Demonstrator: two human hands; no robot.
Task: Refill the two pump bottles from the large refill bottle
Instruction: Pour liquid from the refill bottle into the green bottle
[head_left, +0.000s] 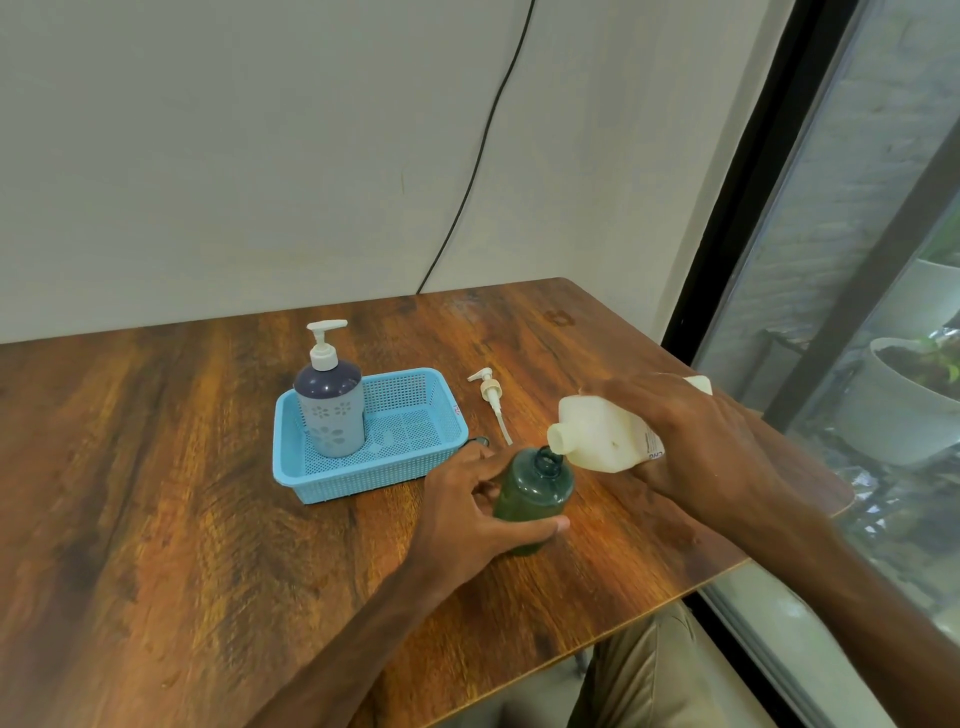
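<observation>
A dark green pump bottle (535, 488) stands on the wooden table (156, 493) with its neck uncovered. My left hand (467, 512) grips its body from the left, thumb across the front. My right hand (696, 441) holds the large cream refill bottle (597, 434) tipped on its side, its open spout just above and to the right of the green bottle's neck. The removed pump head (491, 397) with its tube lies on the table behind them. A second pump bottle (330, 410), grey-blue with a white pump fitted, stands in the blue basket (415, 467).
The basket sits just left of my left hand. A small dark object (480, 441) lies by its right corner. The table's right edge runs close under my right forearm, beside a glass window with plant pots outside. A black cable hangs down the wall.
</observation>
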